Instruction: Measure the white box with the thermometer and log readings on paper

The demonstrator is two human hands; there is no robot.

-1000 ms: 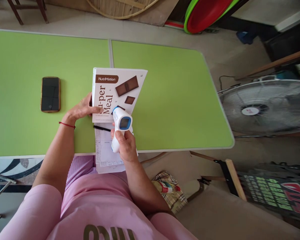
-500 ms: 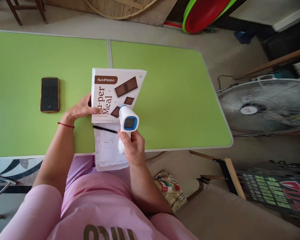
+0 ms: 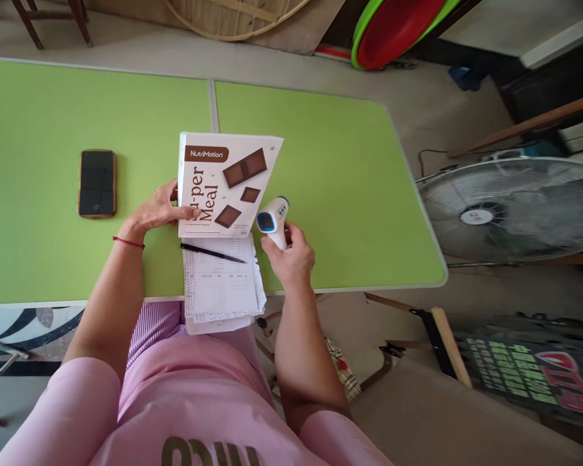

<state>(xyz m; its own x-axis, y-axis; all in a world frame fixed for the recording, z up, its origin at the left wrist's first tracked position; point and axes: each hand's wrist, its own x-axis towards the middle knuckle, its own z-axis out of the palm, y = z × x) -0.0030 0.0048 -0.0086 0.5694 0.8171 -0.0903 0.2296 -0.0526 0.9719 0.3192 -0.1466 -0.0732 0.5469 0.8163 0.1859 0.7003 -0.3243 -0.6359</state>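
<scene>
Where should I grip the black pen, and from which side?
Pinch the black pen across mid-barrel, probably from the near side, fingers angled down: it is slim, lies slantwise on the notebook, and the white box is held just beyond its far side. Both hands are occupied: left hand on the box, right hand on the thermometer, so one should be freed first.

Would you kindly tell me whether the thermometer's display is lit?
Cannot tell for certain: the display of the thermometer, held in the right hand, looks dark, with no readable digits.
</scene>
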